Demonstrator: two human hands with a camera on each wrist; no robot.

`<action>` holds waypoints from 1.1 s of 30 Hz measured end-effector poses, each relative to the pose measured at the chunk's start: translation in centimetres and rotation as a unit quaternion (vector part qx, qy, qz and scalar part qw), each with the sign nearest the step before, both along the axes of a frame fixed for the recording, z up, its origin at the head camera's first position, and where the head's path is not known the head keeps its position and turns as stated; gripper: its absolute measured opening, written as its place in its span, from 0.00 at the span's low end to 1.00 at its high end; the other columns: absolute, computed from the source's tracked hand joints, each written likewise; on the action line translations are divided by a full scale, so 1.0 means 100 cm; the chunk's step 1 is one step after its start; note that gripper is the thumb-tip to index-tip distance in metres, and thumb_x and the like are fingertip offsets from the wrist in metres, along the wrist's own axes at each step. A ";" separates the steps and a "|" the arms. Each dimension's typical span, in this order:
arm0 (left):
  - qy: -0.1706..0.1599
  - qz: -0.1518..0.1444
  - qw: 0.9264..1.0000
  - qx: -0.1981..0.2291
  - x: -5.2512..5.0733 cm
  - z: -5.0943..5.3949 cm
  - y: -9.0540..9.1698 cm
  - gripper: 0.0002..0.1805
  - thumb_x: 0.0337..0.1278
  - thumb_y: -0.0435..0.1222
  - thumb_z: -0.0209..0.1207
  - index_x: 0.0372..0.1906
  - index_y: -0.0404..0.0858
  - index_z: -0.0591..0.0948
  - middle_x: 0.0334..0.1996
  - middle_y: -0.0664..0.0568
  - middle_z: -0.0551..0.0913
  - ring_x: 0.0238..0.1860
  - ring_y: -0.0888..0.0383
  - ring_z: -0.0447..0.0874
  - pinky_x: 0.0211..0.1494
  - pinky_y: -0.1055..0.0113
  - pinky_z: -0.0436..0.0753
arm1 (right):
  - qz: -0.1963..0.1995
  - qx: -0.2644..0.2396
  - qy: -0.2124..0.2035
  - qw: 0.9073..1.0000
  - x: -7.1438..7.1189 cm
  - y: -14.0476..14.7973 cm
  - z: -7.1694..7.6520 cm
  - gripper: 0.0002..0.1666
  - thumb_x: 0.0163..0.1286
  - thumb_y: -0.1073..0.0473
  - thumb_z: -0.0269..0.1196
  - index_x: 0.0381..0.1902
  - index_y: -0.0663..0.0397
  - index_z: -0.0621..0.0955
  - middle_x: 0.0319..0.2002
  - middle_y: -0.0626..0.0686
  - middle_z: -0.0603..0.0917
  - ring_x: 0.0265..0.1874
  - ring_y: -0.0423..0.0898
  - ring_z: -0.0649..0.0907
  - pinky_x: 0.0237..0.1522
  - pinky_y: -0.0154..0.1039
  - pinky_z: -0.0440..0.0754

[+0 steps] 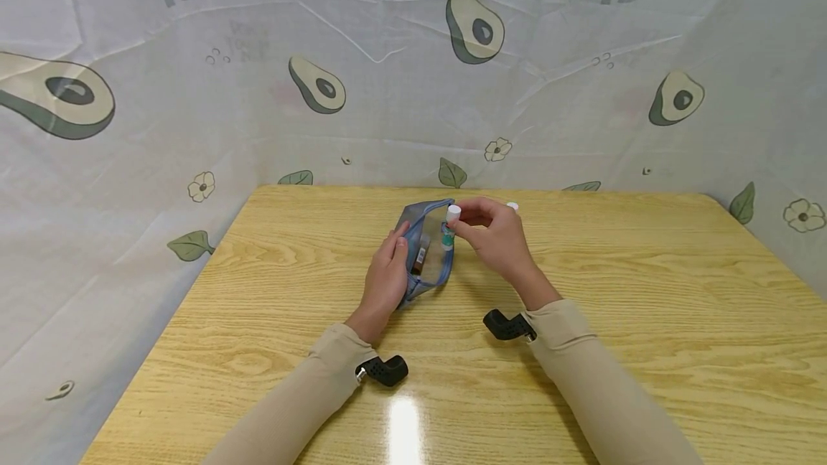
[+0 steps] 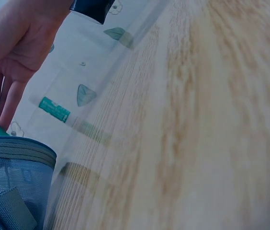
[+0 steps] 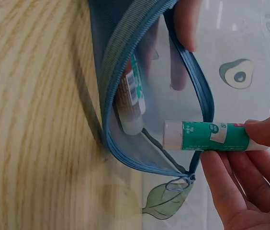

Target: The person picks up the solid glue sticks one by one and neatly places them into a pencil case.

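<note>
Risk of snagging: the glue stick [image 3: 216, 135] is at the mouth of the pouch [image 3: 207, 98], on the side of the right hand [image 1: 500, 239]. Its free end could catch on the zip edge if the mesh sags or the approach angle is off. (Whether that end is past the edge cannot be determined.)

Risk of dropping: the grip is near the cap end, so a knock against the edge could twist the stick loose. A tube [image 3: 129, 98] already inside could block entry if the two meet end to end. The zipper pull [image 3: 178, 184], a loop at the mouth's corner, may tangle.

Right hand: the thumb lies on one side of the stick and the fingers on the other, pinching it; the wrist angles inward over the table [image 1: 614, 257].

Left hand [image 1: 386, 275]: holds the pouch by its side, thumb and fingers bracing it, mouth facing the right hand. Grip force cannot be told.

A second glue stick [image 2: 53, 109] stands on the table beyond the right hand; a wide swing could topple it.
</note>
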State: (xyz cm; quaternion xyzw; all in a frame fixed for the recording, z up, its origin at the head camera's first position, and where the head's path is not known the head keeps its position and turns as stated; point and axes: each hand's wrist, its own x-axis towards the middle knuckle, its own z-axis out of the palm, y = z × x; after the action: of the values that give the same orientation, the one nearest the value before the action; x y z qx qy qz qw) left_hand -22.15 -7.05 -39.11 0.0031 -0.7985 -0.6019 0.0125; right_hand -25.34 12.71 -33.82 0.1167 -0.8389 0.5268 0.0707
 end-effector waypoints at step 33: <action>-0.003 0.007 1.000 -0.006 0.004 0.006 0.001 0.28 0.89 0.49 0.38 0.84 0.51 0.66 0.87 0.44 0.55 0.88 0.44 0.49 0.87 0.39 0.54 | -0.010 -0.162 -0.148 0.976 0.001 -0.012 -0.016 0.19 0.75 0.67 0.65 0.61 0.70 0.80 0.42 0.51 0.85 0.40 0.41 0.89 0.52 0.39 0.91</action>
State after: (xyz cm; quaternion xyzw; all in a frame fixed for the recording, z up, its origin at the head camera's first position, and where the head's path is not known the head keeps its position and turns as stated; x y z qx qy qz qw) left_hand -21.78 -6.95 -38.53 0.0100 -0.8019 -0.5973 0.0143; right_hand -25.25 11.52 -35.43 0.0161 -0.7444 0.6668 -0.0306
